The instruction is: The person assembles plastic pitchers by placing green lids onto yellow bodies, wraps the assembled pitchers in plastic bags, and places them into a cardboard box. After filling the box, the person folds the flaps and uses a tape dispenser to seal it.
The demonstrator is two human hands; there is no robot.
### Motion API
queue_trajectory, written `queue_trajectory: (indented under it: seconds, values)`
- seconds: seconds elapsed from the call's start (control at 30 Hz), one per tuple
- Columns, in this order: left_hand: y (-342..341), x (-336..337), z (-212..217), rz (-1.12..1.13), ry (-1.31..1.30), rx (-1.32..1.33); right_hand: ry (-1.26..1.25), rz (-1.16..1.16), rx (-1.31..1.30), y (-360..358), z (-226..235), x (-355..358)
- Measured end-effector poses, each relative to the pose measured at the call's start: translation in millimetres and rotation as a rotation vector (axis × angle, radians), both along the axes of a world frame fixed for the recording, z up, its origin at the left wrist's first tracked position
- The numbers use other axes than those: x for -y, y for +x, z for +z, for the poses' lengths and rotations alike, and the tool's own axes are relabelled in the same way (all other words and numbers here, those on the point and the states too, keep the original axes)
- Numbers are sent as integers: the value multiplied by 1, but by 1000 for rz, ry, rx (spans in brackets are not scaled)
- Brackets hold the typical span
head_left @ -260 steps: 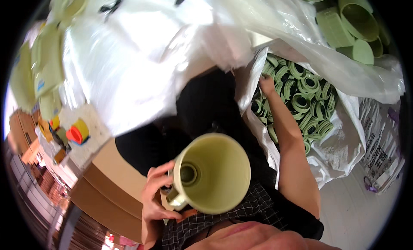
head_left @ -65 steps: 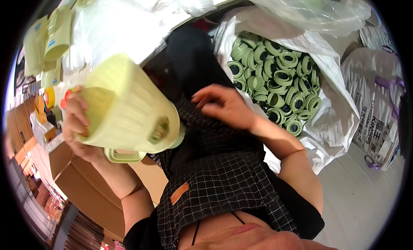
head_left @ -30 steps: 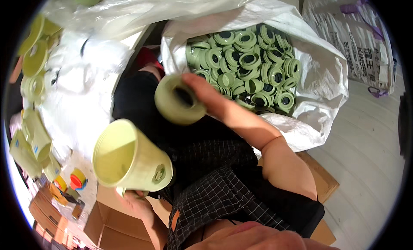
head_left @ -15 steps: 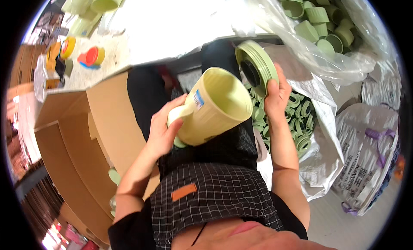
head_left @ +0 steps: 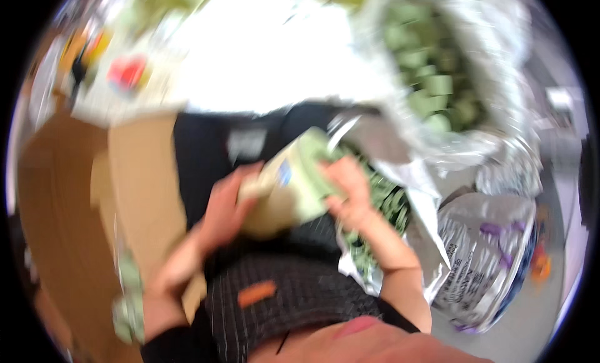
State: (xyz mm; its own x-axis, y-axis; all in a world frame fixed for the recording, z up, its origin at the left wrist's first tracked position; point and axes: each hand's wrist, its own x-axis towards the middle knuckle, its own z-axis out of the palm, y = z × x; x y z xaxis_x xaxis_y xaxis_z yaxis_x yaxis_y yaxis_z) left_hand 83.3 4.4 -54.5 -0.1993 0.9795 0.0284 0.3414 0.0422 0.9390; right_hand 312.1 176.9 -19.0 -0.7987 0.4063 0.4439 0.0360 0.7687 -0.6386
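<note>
A pale yellow-green pitcher (head_left: 278, 203) with a blue label lies tilted over my lap, its mouth turned to the right. My left hand (head_left: 228, 203) is closed around its handle side. A green round lid (head_left: 312, 153) sits against the pitcher's mouth, and my right hand (head_left: 349, 191) grips it there with curled fingers. Motion blur hides whether the lid is seated. Just beyond my right hand, a white sack (head_left: 431, 222) holds many green lids with dark rings.
On my left stands an open cardboard box (head_left: 62, 225) with green pieces inside. A clear plastic bag (head_left: 494, 69) of green cups is at the far right. A white work surface (head_left: 269, 56) spans the front, with a red and yellow tape roll (head_left: 129, 72). Near the right edge lies a grey printed bag (head_left: 481, 257).
My right hand has brought the lid leftward from beside the pitcher onto its mouth. The pitcher has tipped further to the right. The whole view has shifted and blurred.
</note>
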Motion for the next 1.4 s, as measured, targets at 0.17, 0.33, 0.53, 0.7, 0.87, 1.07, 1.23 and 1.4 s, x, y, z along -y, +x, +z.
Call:
queue_trajectory:
  seconds: [0.17,0.33,0.53,0.7,0.87,1.07,1.23,1.4]
  values:
    - [40,23,2,111,-97,-179,-235,-114,280,-24,-4,-6]
    - [43,31,6,43,9,-142,-285,222,379,6,26,-40]
    - [28,21,6,56,16,-128,-533,-13,64,-25,43,-79]
    - [31,15,19,-24,-62,-157,-485,216,309,-35,17,-33]
    - [-1,-14,112,-84,423,-287,-660,60,304,-9,-26,-37]
    - [-83,-159,-79,335,311,-617,-556,149,278,-36,-5,-41]
    - [-95,-179,-104,326,-75,-467,-676,135,247,-35,-14,-69]
    - [-113,-172,-100,175,-107,-203,-721,183,258,-88,-17,-108]
